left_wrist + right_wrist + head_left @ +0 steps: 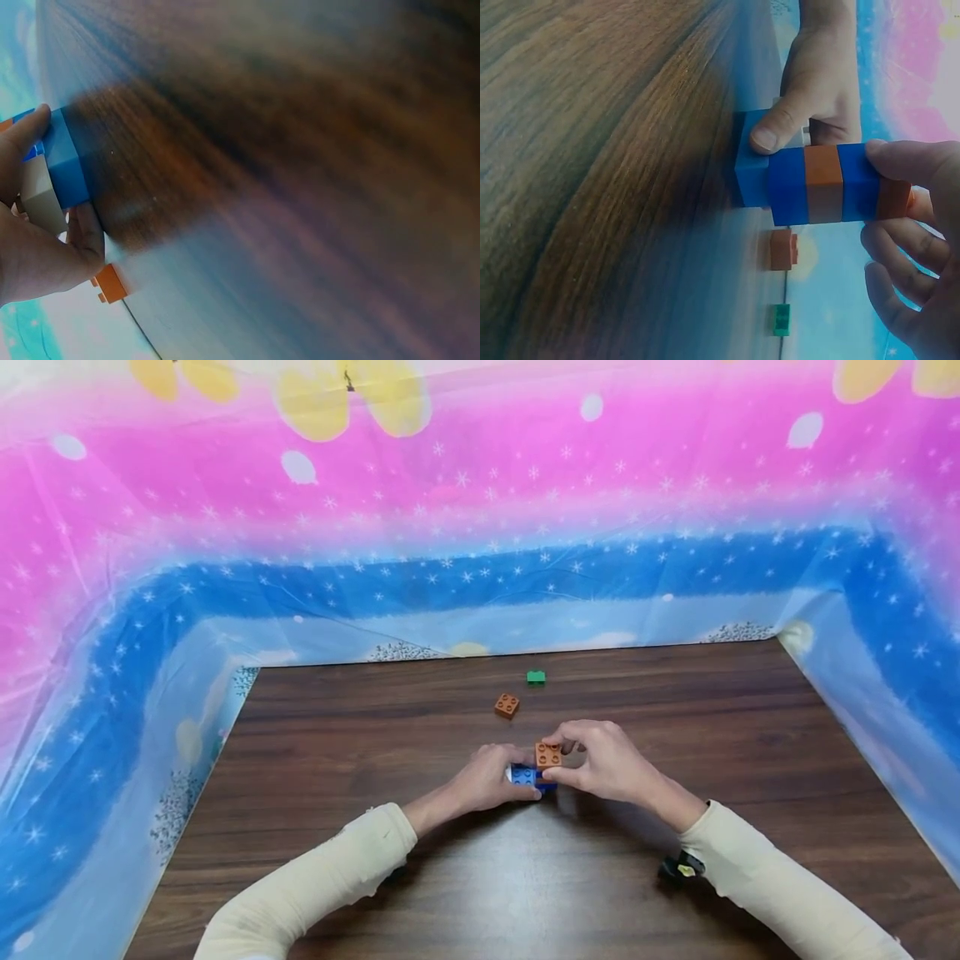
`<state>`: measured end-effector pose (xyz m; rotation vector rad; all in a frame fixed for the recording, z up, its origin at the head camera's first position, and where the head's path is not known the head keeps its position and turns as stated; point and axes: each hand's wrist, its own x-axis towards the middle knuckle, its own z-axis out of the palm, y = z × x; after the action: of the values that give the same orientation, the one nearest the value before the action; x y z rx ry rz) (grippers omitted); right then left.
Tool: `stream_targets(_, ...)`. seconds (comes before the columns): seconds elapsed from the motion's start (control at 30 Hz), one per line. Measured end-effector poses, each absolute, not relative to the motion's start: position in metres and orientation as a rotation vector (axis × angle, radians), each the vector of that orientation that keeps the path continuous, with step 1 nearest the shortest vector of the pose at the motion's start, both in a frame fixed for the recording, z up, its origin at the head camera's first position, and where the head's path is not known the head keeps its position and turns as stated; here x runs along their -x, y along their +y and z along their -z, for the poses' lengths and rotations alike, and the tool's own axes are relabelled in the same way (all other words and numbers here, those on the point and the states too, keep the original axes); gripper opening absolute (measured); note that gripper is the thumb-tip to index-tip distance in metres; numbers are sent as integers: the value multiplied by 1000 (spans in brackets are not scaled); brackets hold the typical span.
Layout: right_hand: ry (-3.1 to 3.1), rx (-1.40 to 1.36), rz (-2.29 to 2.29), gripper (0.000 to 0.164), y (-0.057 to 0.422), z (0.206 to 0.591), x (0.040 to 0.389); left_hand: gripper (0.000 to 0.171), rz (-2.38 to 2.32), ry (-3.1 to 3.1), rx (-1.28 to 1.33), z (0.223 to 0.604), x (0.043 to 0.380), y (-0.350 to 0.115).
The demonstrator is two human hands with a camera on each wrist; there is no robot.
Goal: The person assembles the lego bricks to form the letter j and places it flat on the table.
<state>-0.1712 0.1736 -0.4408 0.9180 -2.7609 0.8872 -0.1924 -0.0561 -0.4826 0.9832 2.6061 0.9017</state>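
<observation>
My left hand (480, 779) grips a light-blue toy building block (751, 176) low at the table, with thumb and fingers on opposite sides. A white block (41, 193) sits against it, partly covered by that hand. Beside it stands a stack of alternating blocks: dark blue (788, 187), orange (824, 186), dark blue (859, 191) and orange on top (548, 755). With thumb and fingers, my right hand (611, 760) pinches this stack near its top. The stack's bottom block meets the light-blue block in the right wrist view.
Beyond the hands, a loose orange block (506, 706) lies studs up on the brown wooden table (360, 727). Farther back is a small green block (536, 677). A patterned pink and blue cloth (480, 577) encloses the table's back and sides.
</observation>
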Motion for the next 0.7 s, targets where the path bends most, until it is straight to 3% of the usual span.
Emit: stream_targets(0.7, -2798, -852, -1003, 33, 173, 445, 167, 40, -905, 2605, -991, 484, 191, -57)
